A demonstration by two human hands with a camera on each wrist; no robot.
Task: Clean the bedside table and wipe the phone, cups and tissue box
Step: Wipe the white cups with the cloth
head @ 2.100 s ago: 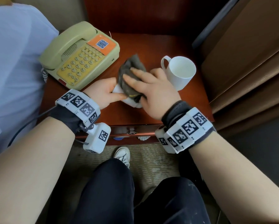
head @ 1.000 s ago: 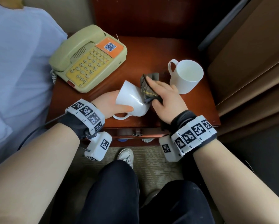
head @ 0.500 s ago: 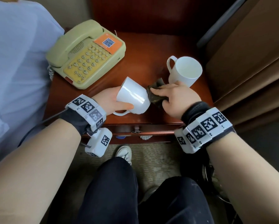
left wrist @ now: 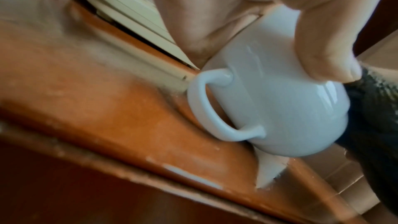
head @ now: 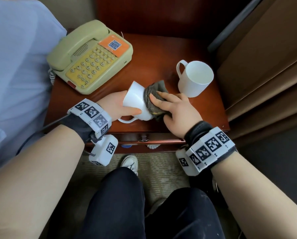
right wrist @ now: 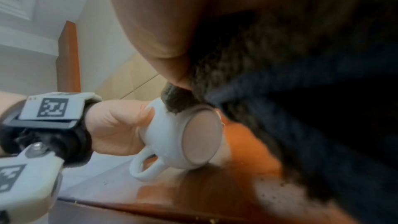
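Observation:
A white cup (head: 134, 100) lies tilted on its side just above the bedside table (head: 161, 49), handle toward me. My left hand (head: 117, 106) grips its body, thumb along the near side. My right hand (head: 175, 109) holds a dark grey cloth (head: 154, 99) against the cup's bottom end. The left wrist view shows the cup (left wrist: 269, 100) under my thumb, with the cloth (left wrist: 376, 117) at its right. In the right wrist view the cup's flat base (right wrist: 202, 135) faces the camera and the cloth (right wrist: 301, 108) fills the right side. A second white cup (head: 194, 78) stands upright at the right.
A pale green phone (head: 90, 57) with an orange label sits at the table's back left. A blue-sheeted bed (head: 15, 75) borders the left side, brown curtains (head: 264, 75) the right. My knees and a white shoe (head: 129, 163) are below the table's front edge.
My right hand has worked the cloth from over the cup's side to its bottom end. My left hand has kept its grip and tipped the cup on its side.

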